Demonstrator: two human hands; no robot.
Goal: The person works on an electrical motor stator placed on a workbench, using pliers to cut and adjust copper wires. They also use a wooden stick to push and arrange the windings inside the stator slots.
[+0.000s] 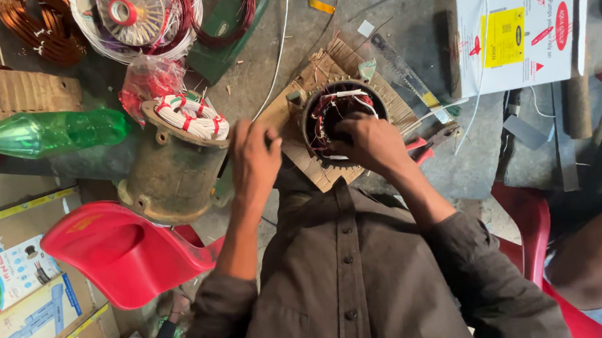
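Two bare hands work at a round motor stator (342,123) wound with red wire, which sits on a scrap of cardboard (315,166) on the grey floor. Fingers of the right hand (371,144) curl down over the stator's near rim, gripping the windings inside. Beside it, the left hand (254,160) is closed in a loose fist at the cardboard's edge; whether it pinches anything cannot be told. Just left of that hand stands a rusty motor housing (174,172) topped with white and red coils. Farther left lies a green plastic bottle (49,131). Below the left forearm is a red plastic chair (125,249). Beyond the right hand lie a hacksaw blade (408,74) and a white carton (514,39).
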